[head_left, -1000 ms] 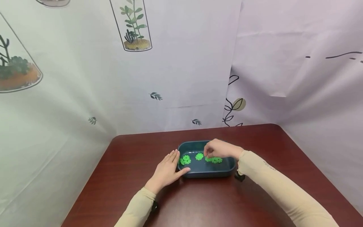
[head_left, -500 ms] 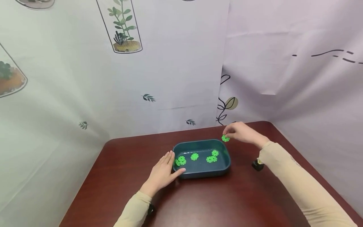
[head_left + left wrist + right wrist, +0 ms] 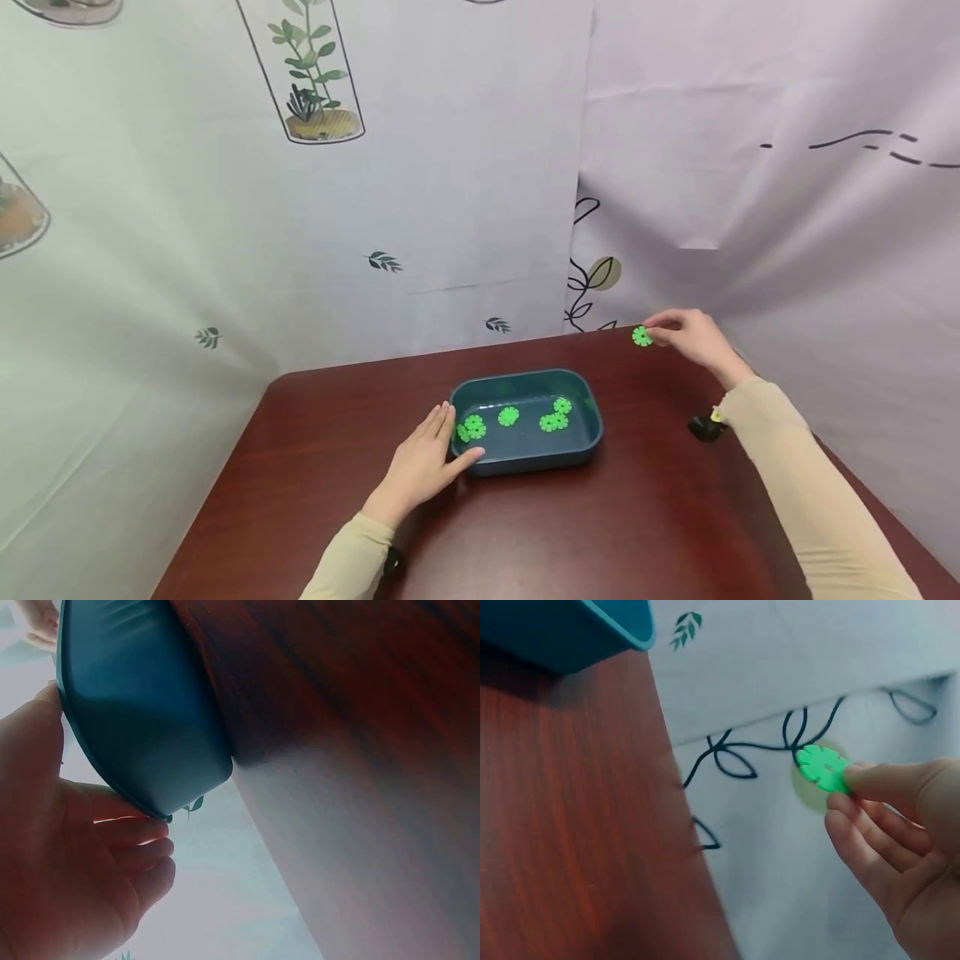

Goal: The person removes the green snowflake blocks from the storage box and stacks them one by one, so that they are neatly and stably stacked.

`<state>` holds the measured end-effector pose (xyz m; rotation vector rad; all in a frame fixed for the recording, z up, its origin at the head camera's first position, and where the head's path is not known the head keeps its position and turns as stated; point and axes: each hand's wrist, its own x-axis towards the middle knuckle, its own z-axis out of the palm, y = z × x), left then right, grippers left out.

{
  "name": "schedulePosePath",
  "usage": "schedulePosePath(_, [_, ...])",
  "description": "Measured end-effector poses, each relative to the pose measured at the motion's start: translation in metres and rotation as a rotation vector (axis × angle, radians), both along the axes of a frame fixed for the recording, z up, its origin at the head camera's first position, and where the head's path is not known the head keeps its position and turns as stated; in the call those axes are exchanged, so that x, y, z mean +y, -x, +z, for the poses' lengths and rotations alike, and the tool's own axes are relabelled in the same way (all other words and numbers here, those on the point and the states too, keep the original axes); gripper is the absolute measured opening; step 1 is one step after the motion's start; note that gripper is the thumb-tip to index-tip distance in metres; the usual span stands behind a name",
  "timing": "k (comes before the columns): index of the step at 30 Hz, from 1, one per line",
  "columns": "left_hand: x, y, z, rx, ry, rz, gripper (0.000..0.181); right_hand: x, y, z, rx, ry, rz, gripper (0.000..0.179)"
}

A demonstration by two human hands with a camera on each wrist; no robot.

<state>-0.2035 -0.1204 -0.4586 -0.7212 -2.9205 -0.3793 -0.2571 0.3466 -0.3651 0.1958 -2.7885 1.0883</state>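
Note:
A dark teal plastic tub (image 3: 525,459) stands on the table, with several bright green notched discs (image 3: 508,416) lying in it in small groups. My left hand (image 3: 420,457) rests against the tub's left end, fingers straight along the rim and thumb over the near edge; the left wrist view shows the same hand (image 3: 82,855) beside the tub wall (image 3: 150,712). Beyond the tub to the right, my right hand (image 3: 693,340) is raised and pinches one green notched disc (image 3: 641,336) between thumb and fingers. In the right wrist view that disc (image 3: 821,766) is seen nearly face on.
The reddish-brown wooden table (image 3: 540,533) ends at a pale printed cloth (image 3: 465,167) hanging behind it and on both sides. The table's back right corner lies near my right hand. A black wrist camera (image 3: 706,428) hangs below my right wrist.
My right hand has come up out of the tub with one green disc and moved right and away, toward the back right corner. My left hand stays at the tub's left end.

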Motion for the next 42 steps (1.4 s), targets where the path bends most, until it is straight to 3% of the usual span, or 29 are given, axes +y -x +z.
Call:
schedulePosePath(5, [0.0, 0.0, 0.001, -0.004, -0.012, -0.002, 0.1, 0.009, 0.002, -0.023, -0.007, 0.081, -0.071, 0.037])
schedulePosePath(13, [-0.001, 0.001, 0.001, 0.0, -0.021, -0.001, 0.099, 0.006, 0.004, -0.067, -0.067, 0.207, -0.09, 0.035])
schedulePosePath(23, [-0.002, 0.001, 0.0, -0.007, -0.029, -0.005, 0.098, -0.002, -0.003, -0.113, -0.149, 0.271, -0.18, 0.034])
schedulePosePath(27, [-0.002, -0.001, -0.001, -0.007, -0.041, -0.005, 0.099, -0.002, -0.005, -0.118, -0.172, 0.323, -0.233, 0.036])
schedulePosePath(33, [-0.002, -0.007, -0.003, -0.003, -0.048, 0.006, 0.099, -0.006, -0.001, -0.113, -0.22, 0.436, -0.287, 0.038])
schedulePosePath(42, [-0.001, -0.004, -0.002, -0.006, -0.033, 0.005, 0.099, -0.004, 0.004, -0.108, -0.248, 0.375, -0.313, 0.036])
